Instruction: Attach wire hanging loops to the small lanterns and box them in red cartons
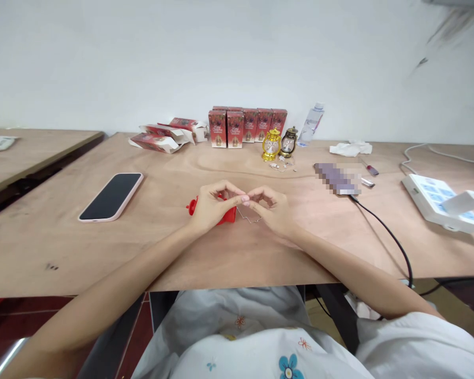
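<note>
My left hand (218, 206) and my right hand (269, 208) meet fingertip to fingertip above the table, both closed in a pinch. Whatever lies between the tips is too small to make out. A thin bent wire (254, 220) shows just below the fingers and passes behind my right hand; its ends are hidden. Under and behind my left hand lies a small red lantern (229, 216) on its side, its knobbed top pointing left. My left hand covers much of it, so I cannot tell whether they touch.
Several red printed boxes (235, 129) stand at the wall, beside opened cartons (158, 142). A gold lantern (271, 145), a bronze lantern (288, 143) and a bottle (311, 125) stand right of them. Phones lie left (111, 197) and right (335, 179), near a power strip (442, 202).
</note>
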